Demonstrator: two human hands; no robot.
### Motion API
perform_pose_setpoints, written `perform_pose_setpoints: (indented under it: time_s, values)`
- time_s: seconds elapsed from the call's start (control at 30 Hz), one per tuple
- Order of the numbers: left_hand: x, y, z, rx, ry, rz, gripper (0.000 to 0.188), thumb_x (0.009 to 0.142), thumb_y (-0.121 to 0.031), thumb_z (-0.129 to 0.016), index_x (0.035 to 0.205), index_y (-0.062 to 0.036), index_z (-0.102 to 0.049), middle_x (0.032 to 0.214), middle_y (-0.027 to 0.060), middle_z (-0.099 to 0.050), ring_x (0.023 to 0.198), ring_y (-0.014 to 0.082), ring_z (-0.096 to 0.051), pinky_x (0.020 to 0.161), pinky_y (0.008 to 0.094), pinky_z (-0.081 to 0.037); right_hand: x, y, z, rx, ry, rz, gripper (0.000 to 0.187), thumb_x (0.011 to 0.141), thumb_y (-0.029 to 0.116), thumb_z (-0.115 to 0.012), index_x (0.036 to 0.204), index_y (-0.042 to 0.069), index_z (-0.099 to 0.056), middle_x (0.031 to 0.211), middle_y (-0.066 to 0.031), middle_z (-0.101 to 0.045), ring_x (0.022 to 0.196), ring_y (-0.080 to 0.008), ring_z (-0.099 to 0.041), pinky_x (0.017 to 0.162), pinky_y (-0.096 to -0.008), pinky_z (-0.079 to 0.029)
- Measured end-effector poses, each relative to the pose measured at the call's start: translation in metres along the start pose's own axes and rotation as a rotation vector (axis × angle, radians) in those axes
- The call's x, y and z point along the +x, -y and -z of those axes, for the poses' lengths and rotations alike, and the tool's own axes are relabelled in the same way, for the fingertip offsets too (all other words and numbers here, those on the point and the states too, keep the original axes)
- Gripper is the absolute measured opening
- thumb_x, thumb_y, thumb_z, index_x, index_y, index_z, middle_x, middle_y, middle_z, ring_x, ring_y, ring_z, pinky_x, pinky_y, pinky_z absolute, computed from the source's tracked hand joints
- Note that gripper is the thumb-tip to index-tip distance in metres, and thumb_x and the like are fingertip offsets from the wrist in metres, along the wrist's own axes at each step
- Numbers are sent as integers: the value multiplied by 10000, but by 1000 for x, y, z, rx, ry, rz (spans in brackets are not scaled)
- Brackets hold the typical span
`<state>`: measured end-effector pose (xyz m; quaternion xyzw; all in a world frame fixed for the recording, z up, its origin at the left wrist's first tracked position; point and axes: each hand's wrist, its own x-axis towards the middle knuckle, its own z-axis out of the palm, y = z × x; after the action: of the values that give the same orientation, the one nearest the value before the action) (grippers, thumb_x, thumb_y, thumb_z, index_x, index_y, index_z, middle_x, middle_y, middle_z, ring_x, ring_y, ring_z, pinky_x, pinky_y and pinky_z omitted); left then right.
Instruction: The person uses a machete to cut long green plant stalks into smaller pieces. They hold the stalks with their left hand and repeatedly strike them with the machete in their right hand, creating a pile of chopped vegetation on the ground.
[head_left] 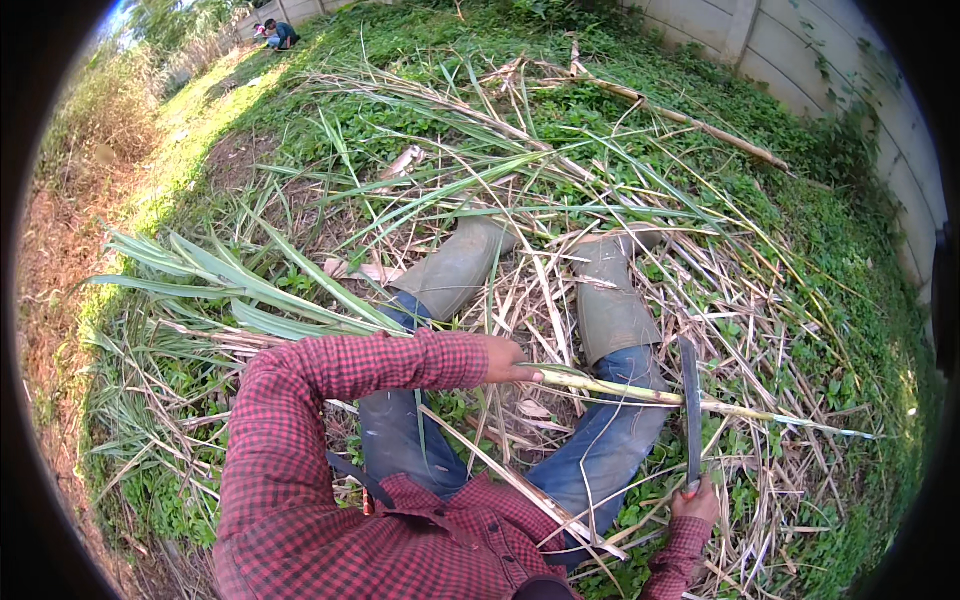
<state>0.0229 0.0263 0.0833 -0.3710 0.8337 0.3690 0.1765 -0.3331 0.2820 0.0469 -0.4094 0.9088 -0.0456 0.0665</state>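
Observation:
My left hand (508,360) is closed round a long pale green cane stalk (625,391) that lies across in front of my knees. Broad green leaves (250,285) spread from the stalk's left end. Its thin right end reaches out past my right leg. My right hand (695,500) grips a machete (690,400), its dark flat blade pointing away from me. The blade crosses the stalk to the right of my right knee; whether the two touch, I cannot tell.
My legs in blue trousers and muddy rubber boots (612,300) stretch out over dry leaf litter (770,480). Cut stalks and leaves (500,130) lie beyond my feet. A concrete wall (800,60) runs along the right. Far back left, a person (284,36) crouches.

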Motion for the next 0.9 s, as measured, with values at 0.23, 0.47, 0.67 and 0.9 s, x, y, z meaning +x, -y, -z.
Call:
perform_pose_setpoints:
  time_s: [0.23, 0.47, 0.67, 0.9]
  values:
    - [31, -19, 13, -182, -47, -81, 601, 891, -540, -436, 1070, 3, -621, 738, 144, -621, 728, 247, -613, 717, 373, -470, 3, 62, 8, 160, 19, 172, 435, 686, 231, -686, 1049, 46, -534, 731, -194, -625, 709, -379, -624, 654, -466, -504]
    - [51, -52, -3, -193, 17, -135, 593, 887, -529, -468, 939, 43, -617, 670, 111, -574, 632, 208, -553, 619, 353, -445, 24, -18, -9, 187, -79, -180, 318, 709, 240, -644, 975, 83, -569, 778, -186, -644, 757, -381, -627, 709, -466, -502]
    - [55, -40, -21, -467, 176, -37, 518, 889, -518, -492, 778, -17, -564, 571, -11, -442, 529, 101, -415, 490, 260, -349, -12, -16, -9, 109, 42, -38, 365, 724, 228, -622, 1046, 83, -530, 749, -190, -638, 744, -385, -629, 710, -463, -505]
    - [7, -7, -5, -431, 153, 5, 466, 903, -468, -503, 742, -32, -540, 574, -26, -441, 508, 73, -390, 475, 253, -326, 36, -110, -13, 73, -61, -443, 343, 728, 272, -631, 1010, 81, -588, 848, -179, -651, 819, -354, -629, 763, -433, -506]
